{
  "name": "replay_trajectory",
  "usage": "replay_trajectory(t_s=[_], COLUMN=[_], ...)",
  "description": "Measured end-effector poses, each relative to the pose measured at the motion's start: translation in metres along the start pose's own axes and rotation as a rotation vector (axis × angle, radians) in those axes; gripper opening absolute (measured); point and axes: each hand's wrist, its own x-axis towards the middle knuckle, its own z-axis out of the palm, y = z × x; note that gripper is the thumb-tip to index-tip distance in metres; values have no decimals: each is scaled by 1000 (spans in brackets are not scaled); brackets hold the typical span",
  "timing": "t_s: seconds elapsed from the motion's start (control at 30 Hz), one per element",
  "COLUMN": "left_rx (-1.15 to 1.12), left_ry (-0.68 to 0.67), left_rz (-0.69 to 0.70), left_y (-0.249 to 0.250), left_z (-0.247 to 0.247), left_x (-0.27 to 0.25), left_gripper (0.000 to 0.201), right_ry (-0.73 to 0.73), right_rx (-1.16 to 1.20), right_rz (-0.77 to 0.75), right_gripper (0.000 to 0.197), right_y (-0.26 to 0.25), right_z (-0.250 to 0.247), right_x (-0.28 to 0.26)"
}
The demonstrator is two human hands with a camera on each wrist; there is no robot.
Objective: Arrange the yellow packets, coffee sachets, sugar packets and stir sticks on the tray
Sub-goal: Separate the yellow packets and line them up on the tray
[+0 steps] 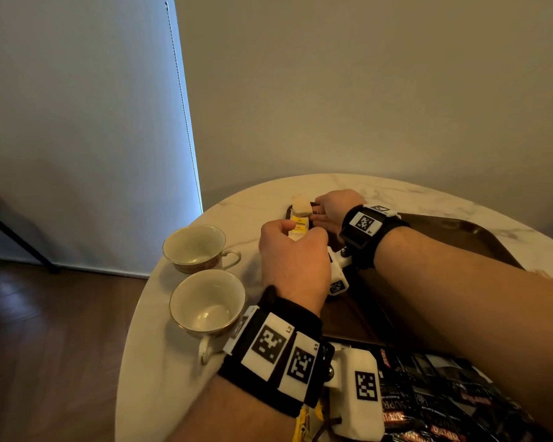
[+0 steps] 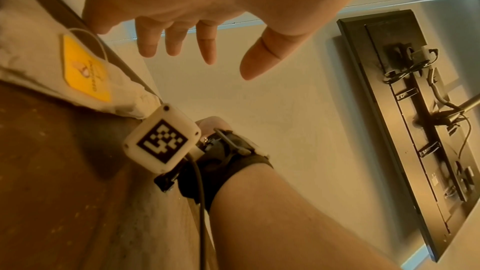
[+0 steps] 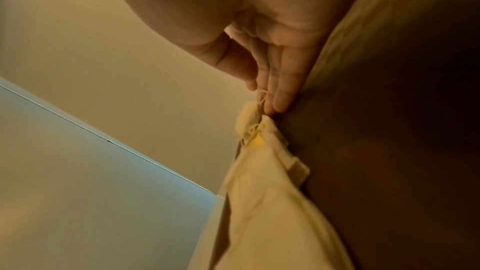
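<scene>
Tea-bag style yellow packets (image 1: 299,227) with yellow tags lie in a small pile at the far left corner of the dark brown tray (image 1: 460,234). My left hand (image 1: 296,232) hovers just above them; in the left wrist view its fingers (image 2: 207,48) hang relaxed and spread, holding nothing, beside a packet (image 2: 85,69). My right hand (image 1: 316,215) lies low on the tray. Its straight fingers (image 3: 281,89) touch the end of the packets (image 3: 259,161) where a string loops. Dark coffee sachets (image 1: 428,397) lie near the table's front edge.
Two empty cream teacups (image 1: 198,247) (image 1: 208,304) stand on the round marble table (image 1: 364,186) left of the tray, close to my left wrist. A wall and a window blind are behind the table. Wooden floor lies to the left.
</scene>
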Motion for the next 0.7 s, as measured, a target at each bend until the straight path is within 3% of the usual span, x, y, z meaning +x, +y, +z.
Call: replay_trajectory(t_s=[0.43,0.53,0.7], left_rx=[137,136,153], left_ry=[30,41,67], left_rz=[31,30,54], left_y=[-4,-3,-4], left_z=[-1,-1,0], left_x=[5,4,5], left_gripper=[33,32,24], right_ry=[20,-17,-33], right_rx=[61,153,207], right_rz=[99,178,211], right_gripper=[36,25,37], right_y=[-7,-10,-10], right_z=[-6,-6,-5], right_x=[-27,-45,-62])
